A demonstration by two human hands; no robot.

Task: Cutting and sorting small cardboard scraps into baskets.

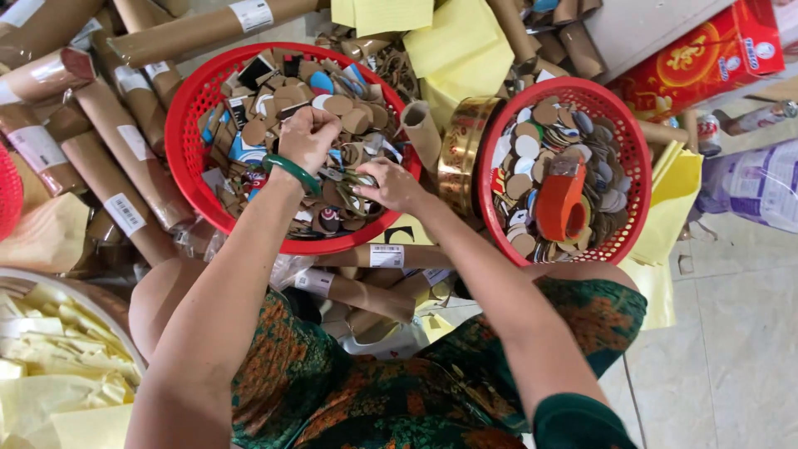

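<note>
My left hand [310, 135], with a green bangle on its wrist, is closed over the heap of cardboard scraps and round discs in the left red basket [189, 116]; what its fingers pinch is hidden. Beside it, my right hand [388, 185] rests lower in the same basket and grips scissors [353, 179] with green handles. The right red basket [636, 166] holds many cut cardboard discs and an orange tape dispenser [561, 208] lying on them.
Brown paper rolls [116, 158] are stacked at the left and behind. Yellow paper sheets [453, 41] lie at the top and at the right. A gold tin [460, 150] stands between the baskets. A bowl of pale paper strips [50, 357] sits lower left.
</note>
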